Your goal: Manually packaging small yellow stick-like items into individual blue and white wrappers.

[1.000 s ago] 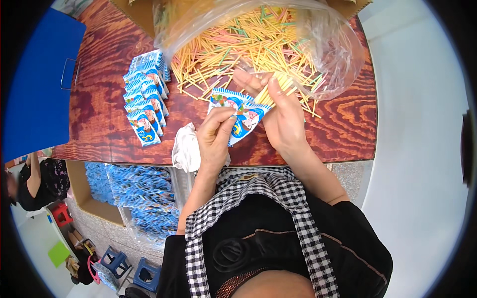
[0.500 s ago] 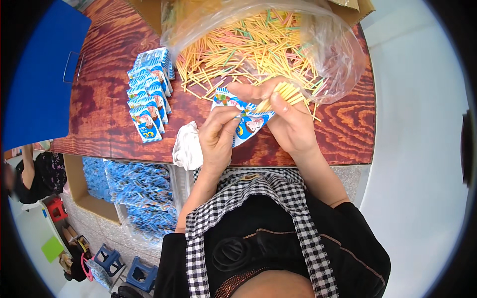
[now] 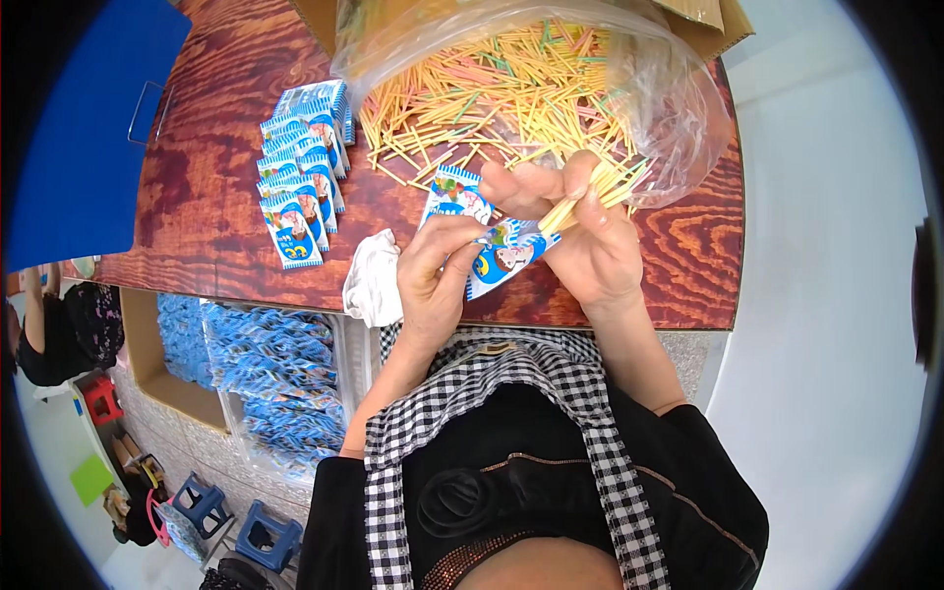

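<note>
My left hand is closed, pinching a small blue-and-white packet by its side near the table's front edge. In my right hand a small bundle of thin yellow sticks is gripped between thumb and fingers. The lower ends of the sticks are at the packet's right end; whether they are inside it I cannot tell. Just behind that packet lies another blue-and-white packet. A big heap of yellow, pink and green sticks spills from a clear plastic bag beyond my hands.
Overlapping packets form a row at the left of the wooden table. A crumpled white cloth sits beside my left hand. Below the table edge stands a bin of many blue packets. Another person is at far left.
My right hand has shifted slightly right with the sticks, drawing their ends back toward the packet's edge. The packet behind shows more fully now. The whole view has tilted a little.
</note>
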`<move>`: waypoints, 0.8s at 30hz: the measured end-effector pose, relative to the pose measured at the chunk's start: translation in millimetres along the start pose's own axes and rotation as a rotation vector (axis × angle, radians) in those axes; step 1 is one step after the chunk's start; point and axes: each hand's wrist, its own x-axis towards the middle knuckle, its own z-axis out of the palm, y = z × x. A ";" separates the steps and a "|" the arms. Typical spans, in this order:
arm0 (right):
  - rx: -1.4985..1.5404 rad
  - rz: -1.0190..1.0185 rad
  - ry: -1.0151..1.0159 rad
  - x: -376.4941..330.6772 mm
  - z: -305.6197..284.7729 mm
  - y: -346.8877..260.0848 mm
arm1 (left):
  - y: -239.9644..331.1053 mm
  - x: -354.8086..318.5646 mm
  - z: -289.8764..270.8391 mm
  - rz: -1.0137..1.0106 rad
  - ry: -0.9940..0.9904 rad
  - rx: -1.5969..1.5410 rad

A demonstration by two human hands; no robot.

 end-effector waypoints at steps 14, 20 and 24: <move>-0.341 0.095 0.316 -0.7 18.3 4.4 | 3.9 -1.1 3.3 -0.025 -0.012 0.040; -0.363 0.054 0.140 7.4 8.5 -10.9 | 2.1 -0.4 5.8 -0.123 0.018 -0.136; -0.673 0.148 0.097 16.7 10.4 -10.3 | 0.2 7.7 10.8 -0.121 0.035 -0.252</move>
